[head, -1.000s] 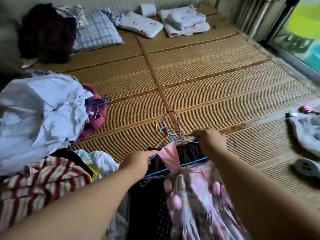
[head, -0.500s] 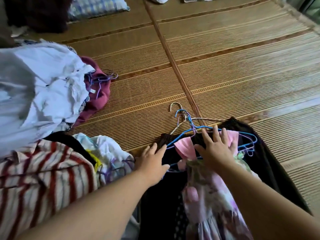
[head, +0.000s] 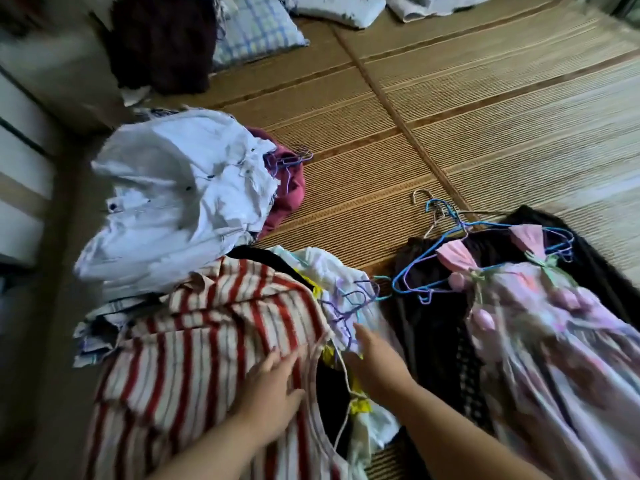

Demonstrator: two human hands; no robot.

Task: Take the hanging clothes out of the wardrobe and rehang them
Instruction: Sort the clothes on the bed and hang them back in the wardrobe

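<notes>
**Reaching into the clothes heap on the mat**

Pressing flat on the red-striped shirt [head: 207,341], the left hand [head: 273,386] lies released, fingers straight and spread on the cloth. Just beside it, the right hand [head: 375,353] reaches to the edge of a white garment [head: 322,268] where lilac wire hangers [head: 341,308] are tangled. Its fingertips are blurred against the fabric, so I cannot tell whether it grasps anything.

To the right, apart from both hands, a pink floral dress [head: 540,327] lies on a blue wire hanger [head: 460,227], spread over a dark garment [head: 433,327].

Beyond the striped shirt sits a crumpled white heap [head: 173,202], with a maroon garment [head: 289,192] touching its right side.

All of it rests on a woven mat [head: 485,116]. At the far edge are a plaid pillow [head: 256,26] and a dark bundle [head: 162,39].
</notes>
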